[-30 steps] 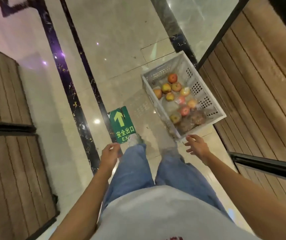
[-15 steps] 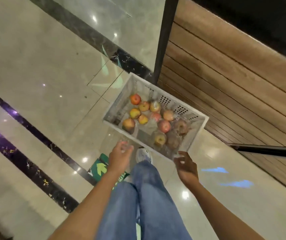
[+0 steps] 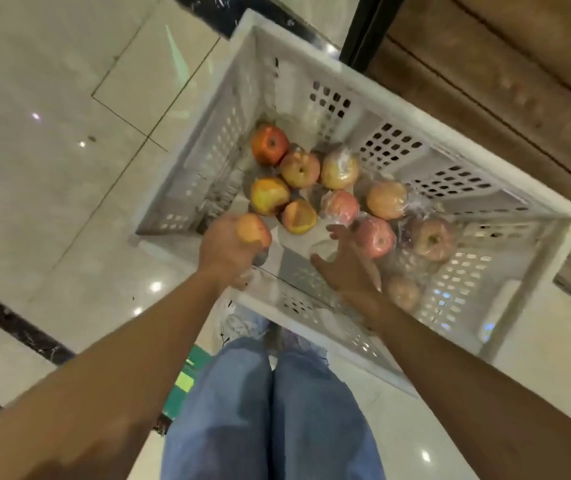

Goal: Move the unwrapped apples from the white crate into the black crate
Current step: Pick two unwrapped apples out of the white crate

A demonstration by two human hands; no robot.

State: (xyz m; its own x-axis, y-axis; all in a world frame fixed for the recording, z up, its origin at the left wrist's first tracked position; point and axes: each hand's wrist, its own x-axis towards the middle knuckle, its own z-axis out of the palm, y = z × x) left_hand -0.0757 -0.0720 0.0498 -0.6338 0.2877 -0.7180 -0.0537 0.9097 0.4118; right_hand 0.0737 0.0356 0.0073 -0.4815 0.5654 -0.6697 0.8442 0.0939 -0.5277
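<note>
A white perforated crate (image 3: 426, 131) stands on the floor in front of me. It holds several apples. Bare ones lie at its left, among them a red one (image 3: 269, 144), a yellow-red one (image 3: 269, 196) and a cut-looking one (image 3: 298, 216). Plastic-wrapped apples (image 3: 433, 238) fill the right side. My left hand (image 3: 225, 251) is inside the near left corner, closed on a bare orange-red apple (image 3: 253, 231). My right hand (image 3: 348, 263) reaches into the crate with fingers spread, close to a wrapped pink apple (image 3: 377, 237). No black crate is in view.
The crate sits on glossy marble floor (image 3: 69, 168) beside a wooden slatted wall (image 3: 519, 64) and a dark post (image 3: 363, 32). My jeans-clad legs (image 3: 270, 410) and shoes are just below the crate. A green floor sign (image 3: 183, 379) shows beside my legs.
I have closed in on the crate and leaned over it. Both hands went from hanging outside it to inside it, and my left hand has closed on an apple.
</note>
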